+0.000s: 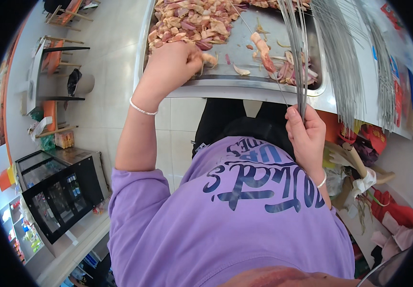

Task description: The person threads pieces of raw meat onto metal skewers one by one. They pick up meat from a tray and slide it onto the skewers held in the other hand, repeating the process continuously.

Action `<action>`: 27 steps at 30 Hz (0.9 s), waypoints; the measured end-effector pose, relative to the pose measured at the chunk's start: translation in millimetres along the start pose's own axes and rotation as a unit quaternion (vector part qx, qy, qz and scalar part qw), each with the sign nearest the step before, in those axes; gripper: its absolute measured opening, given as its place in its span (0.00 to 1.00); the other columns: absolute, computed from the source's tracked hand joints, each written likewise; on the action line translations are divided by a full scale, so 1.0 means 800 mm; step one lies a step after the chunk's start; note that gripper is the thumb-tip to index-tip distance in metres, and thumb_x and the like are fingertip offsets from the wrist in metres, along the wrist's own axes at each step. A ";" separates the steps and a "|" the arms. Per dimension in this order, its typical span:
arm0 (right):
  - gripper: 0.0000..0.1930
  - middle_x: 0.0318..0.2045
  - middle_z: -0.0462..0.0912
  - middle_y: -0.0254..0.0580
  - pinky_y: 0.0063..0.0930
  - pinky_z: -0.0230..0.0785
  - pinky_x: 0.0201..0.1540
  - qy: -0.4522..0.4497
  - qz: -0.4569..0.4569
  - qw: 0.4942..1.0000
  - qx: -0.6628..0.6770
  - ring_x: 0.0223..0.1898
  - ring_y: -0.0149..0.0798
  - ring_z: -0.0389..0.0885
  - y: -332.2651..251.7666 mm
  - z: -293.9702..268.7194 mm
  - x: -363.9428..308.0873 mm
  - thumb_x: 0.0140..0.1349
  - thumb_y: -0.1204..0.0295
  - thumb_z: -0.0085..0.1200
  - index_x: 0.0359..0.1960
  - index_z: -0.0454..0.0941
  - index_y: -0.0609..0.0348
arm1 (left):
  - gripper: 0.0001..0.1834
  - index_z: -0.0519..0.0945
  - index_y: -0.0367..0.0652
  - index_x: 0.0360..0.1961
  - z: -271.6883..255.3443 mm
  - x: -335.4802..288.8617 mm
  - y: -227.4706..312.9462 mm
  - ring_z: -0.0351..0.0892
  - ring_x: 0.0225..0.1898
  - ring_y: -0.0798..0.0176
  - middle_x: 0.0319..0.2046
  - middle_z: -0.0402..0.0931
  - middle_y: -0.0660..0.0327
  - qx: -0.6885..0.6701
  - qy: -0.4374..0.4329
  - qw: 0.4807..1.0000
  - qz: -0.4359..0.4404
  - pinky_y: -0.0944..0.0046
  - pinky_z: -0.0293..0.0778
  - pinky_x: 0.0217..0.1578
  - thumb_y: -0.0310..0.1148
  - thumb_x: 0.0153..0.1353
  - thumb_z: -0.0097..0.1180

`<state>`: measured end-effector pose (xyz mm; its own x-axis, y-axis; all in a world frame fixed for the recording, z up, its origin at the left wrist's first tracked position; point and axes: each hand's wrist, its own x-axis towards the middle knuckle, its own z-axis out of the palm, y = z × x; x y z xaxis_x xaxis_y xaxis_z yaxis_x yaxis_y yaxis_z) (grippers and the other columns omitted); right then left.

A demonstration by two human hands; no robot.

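My right hand [307, 134] is closed around the lower ends of a bundle of thin metal skewers [300, 62], which point away from me. One skewer slants off to the left, with pieces of raw meat [262, 50] threaded partway along it. Over the near left part of a metal tray [225, 77], my left hand [174, 67] has its fingers pinched together on a small piece of raw meat [210, 59]. A large heap of cut raw meat [194, 21] mixed with onion fills the tray's far left. Sliced onion [292, 71] lies in its near right corner.
More metal skewers [345, 62] lie in bunches on the white counter [328, 103] right of the tray. Bags and cloths [393, 210] are piled low at the right. A black glass-fronted cabinet [63, 193] and stools stand at the left.
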<state>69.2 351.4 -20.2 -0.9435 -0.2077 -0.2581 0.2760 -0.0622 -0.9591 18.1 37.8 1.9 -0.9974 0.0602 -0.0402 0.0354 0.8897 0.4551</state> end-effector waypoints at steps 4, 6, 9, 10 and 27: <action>0.08 0.19 0.66 0.22 0.13 0.50 0.20 -0.018 0.006 1.000 -0.013 0.18 0.16 0.60 -0.002 0.000 -0.005 0.70 0.72 0.53 0.33 0.73 0.62 | 0.14 0.80 0.39 0.38 -0.007 -0.003 0.000 0.77 0.31 0.71 0.28 0.80 0.63 -0.441 -0.008 0.892 -0.098 0.68 0.74 0.34 0.39 0.69 0.49; 0.07 0.18 0.66 0.22 0.13 0.49 0.20 -0.034 0.016 0.999 -0.020 0.18 0.15 0.60 -0.004 0.003 -0.005 0.70 0.73 0.52 0.33 0.73 0.62 | 0.16 0.78 0.41 0.48 -0.003 -0.003 -0.007 0.78 0.38 0.68 0.35 0.80 0.62 -0.635 -0.014 0.768 -0.076 0.67 0.74 0.42 0.40 0.73 0.43; 0.07 0.19 0.67 0.22 0.13 0.49 0.20 -0.073 0.014 0.996 -0.038 0.18 0.15 0.60 0.001 0.005 -0.007 0.70 0.73 0.52 0.32 0.73 0.62 | 0.19 0.75 0.36 0.50 0.012 -0.003 0.008 0.78 0.44 0.63 0.41 0.77 0.58 -0.766 0.025 0.641 -0.045 0.62 0.74 0.47 0.42 0.72 0.47; 0.07 0.19 0.68 0.23 0.13 0.50 0.20 -0.087 0.019 0.995 -0.037 0.18 0.16 0.61 -0.001 0.007 -0.007 0.70 0.73 0.53 0.32 0.73 0.62 | 0.19 0.75 0.36 0.53 0.018 -0.003 0.001 0.77 0.50 0.60 0.45 0.77 0.56 -0.797 0.025 0.602 -0.041 0.57 0.74 0.52 0.41 0.72 0.48; 0.08 0.20 0.69 0.22 0.13 0.52 0.22 -0.087 0.021 0.995 -0.054 0.20 0.15 0.61 0.015 0.004 -0.006 0.69 0.73 0.54 0.32 0.73 0.62 | 0.13 0.77 0.37 0.49 0.031 -0.008 0.036 0.81 0.49 0.51 0.41 0.80 0.56 -0.825 0.123 0.551 -0.035 0.51 0.77 0.55 0.34 0.69 0.53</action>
<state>77.8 348.6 -30.4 -0.8834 -0.3740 -0.2824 0.2837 0.0527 -0.9575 27.4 74.3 -6.5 -0.9781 -0.1922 -0.0805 0.0929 -0.7481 0.6571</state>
